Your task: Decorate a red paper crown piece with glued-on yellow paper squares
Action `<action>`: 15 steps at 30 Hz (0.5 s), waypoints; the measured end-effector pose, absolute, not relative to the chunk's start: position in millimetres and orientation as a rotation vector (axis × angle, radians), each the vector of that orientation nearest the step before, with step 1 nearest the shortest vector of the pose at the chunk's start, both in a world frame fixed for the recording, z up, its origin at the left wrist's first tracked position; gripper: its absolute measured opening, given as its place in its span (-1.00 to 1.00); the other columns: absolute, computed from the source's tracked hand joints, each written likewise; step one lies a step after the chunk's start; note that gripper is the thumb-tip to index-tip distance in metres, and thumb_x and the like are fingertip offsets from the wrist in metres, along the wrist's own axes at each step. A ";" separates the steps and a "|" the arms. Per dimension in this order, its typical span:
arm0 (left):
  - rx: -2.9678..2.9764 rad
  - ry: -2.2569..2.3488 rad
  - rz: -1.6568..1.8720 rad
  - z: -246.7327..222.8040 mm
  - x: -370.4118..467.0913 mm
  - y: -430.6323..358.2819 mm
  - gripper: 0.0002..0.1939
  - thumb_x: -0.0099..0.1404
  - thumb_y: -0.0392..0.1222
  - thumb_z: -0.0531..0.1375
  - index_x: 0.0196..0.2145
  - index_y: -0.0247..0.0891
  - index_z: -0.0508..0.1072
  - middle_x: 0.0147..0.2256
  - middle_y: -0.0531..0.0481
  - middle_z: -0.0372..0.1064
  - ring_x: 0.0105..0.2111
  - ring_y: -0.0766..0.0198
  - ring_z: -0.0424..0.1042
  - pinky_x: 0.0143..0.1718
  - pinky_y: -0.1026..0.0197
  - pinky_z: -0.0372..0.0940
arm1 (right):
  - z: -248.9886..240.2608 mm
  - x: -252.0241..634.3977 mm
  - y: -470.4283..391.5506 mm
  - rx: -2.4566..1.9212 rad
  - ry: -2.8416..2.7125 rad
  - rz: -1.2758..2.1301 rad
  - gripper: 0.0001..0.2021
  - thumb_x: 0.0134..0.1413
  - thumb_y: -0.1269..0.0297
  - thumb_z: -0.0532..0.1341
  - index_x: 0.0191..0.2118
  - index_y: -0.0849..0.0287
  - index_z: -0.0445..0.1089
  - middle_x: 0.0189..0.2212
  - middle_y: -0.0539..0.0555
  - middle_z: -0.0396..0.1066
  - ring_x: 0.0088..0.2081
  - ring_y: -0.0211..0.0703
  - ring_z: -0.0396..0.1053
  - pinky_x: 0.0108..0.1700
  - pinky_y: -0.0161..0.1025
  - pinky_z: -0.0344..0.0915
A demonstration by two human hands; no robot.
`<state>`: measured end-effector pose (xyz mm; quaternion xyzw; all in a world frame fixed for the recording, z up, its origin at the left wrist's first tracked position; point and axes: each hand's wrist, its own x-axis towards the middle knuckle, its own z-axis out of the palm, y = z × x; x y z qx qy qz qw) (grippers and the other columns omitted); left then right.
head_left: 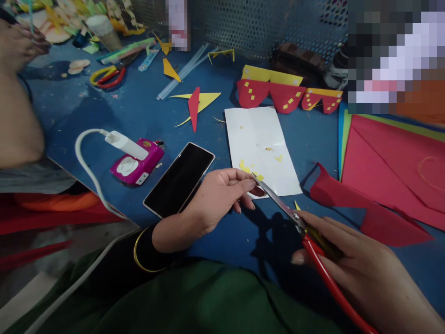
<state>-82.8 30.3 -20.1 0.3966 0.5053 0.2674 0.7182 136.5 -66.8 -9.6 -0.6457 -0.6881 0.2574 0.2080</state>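
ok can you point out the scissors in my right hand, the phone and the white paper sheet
Scissors (pixel 295 215): head view, on the metal pivot between blades and handles.
Phone (pixel 179 179): head view, middle of its dark screen.
White paper sheet (pixel 254 135): head view, on a bare upper part.

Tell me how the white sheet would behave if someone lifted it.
The white sheet would probably feel light and bend easily, as it looks thin and creased. The small yellow pieces on it look loose, so they would likely slide off if it tilted.
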 end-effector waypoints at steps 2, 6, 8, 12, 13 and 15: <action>0.882 1.122 0.596 -20.2 -82.9 30.4 -0.86 0.31 -0.19 0.25 -0.38 -0.30 0.51 -0.33 -0.08 0.58 -0.54 0.41 0.42 -0.55 0.32 0.18 | -10.2 135.6 -66.2 -1.788 -1.917 0.707 -0.45 0.03 -0.22 0.30 0.00 0.06 0.60 -0.27 0.05 0.67 -0.35 -0.07 0.64 -0.50 -0.41 0.47; 0.892 1.130 0.594 -21.3 -82.9 30.8 -0.84 0.32 -0.19 0.25 -0.40 -0.30 0.51 -0.30 -0.10 0.59 -0.54 0.42 0.42 -0.57 0.33 0.17 | -13.8 136.4 -68.1 -1.781 -1.932 0.703 -0.54 0.07 -0.10 0.31 0.00 0.04 0.60 -0.22 0.04 0.67 -0.33 -0.09 0.65 -0.50 -0.44 0.46; 0.884 1.125 0.592 -22.6 -83.1 31.0 -0.84 0.32 -0.21 0.25 -0.41 -0.30 0.51 -0.32 -0.08 0.58 -0.54 0.43 0.42 -0.58 0.34 0.16 | -15.1 137.7 -69.6 -1.790 -1.928 0.709 -0.56 0.07 -0.08 0.31 0.01 0.02 0.60 -0.20 0.04 0.67 -0.32 -0.07 0.65 -0.50 -0.43 0.46; 0.870 1.085 0.601 -24.8 -83.9 31.4 -0.86 0.31 -0.21 0.27 -0.40 -0.30 0.51 -0.33 -0.06 0.58 -0.54 0.44 0.41 -0.59 0.36 0.17 | -13.5 139.0 -68.8 -1.821 -1.905 0.706 -0.53 0.03 -0.13 0.33 -0.02 0.01 0.61 -0.24 0.03 0.67 -0.34 -0.06 0.65 -0.50 -0.42 0.46; 0.871 1.077 0.606 -24.8 -84.0 31.5 -0.86 0.31 -0.21 0.27 -0.39 -0.31 0.51 -0.33 -0.06 0.58 -0.54 0.45 0.41 -0.58 0.36 0.17 | -12.3 139.0 -67.8 -1.832 -1.894 0.710 -0.53 0.01 -0.15 0.33 -0.04 -0.01 0.62 -0.26 0.02 0.67 -0.35 -0.07 0.64 -0.49 -0.42 0.47; 0.871 1.068 0.620 -24.2 -84.0 31.6 -0.88 0.33 -0.24 0.26 -0.37 -0.32 0.52 -0.30 -0.06 0.59 -0.54 0.46 0.41 -0.57 0.37 0.17 | -10.0 139.3 -65.7 -1.851 -1.868 0.709 -0.52 -0.01 -0.22 0.32 -0.07 -0.05 0.63 -0.32 -0.01 0.67 -0.41 -0.09 0.63 -0.49 -0.42 0.47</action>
